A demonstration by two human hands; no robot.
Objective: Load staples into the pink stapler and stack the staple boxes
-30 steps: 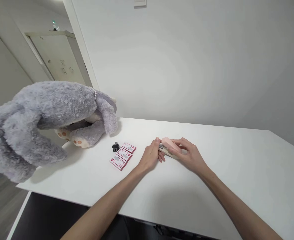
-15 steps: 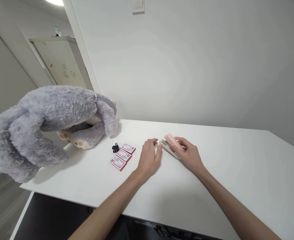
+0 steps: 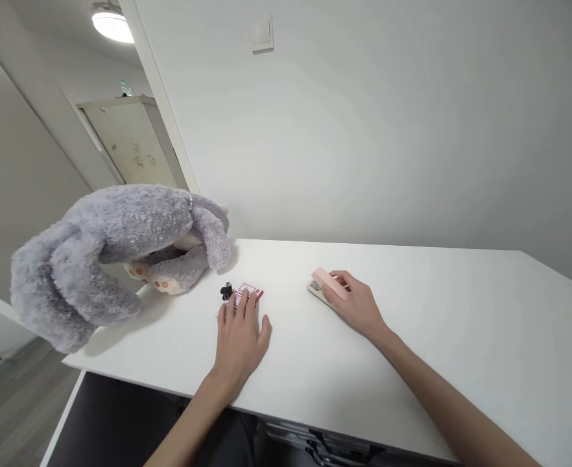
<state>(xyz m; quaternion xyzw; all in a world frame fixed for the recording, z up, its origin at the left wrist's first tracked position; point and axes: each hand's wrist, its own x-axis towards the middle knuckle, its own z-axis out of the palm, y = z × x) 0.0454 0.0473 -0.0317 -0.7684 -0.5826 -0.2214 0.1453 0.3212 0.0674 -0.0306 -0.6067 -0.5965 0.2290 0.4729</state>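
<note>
Stapler [image 3: 332, 284], pink over a pale base, lies just right of centre frame on the white table [image 3: 436, 324], aslant from upper left to lower right. Right hand [image 3: 360, 306] is clamped on its pink top, thumb on the near side, fingers on the far side; the base's left end shows below, metal part visible.

Left hand [image 3: 240, 342], left of centre, palm down, fingers spread slightly apart, is over the red-and-white boxes [image 3: 251, 288], partly hiding them. Cannot tell whether the fingertips press on them. Black clip [image 3: 226, 291] sits just beside the boxes, on their left.

Grey plush [image 3: 135, 217] fills the middle left of frame; cabinet [image 3: 123, 143] at upper left; switch [image 3: 263, 35] at top centre.
</note>
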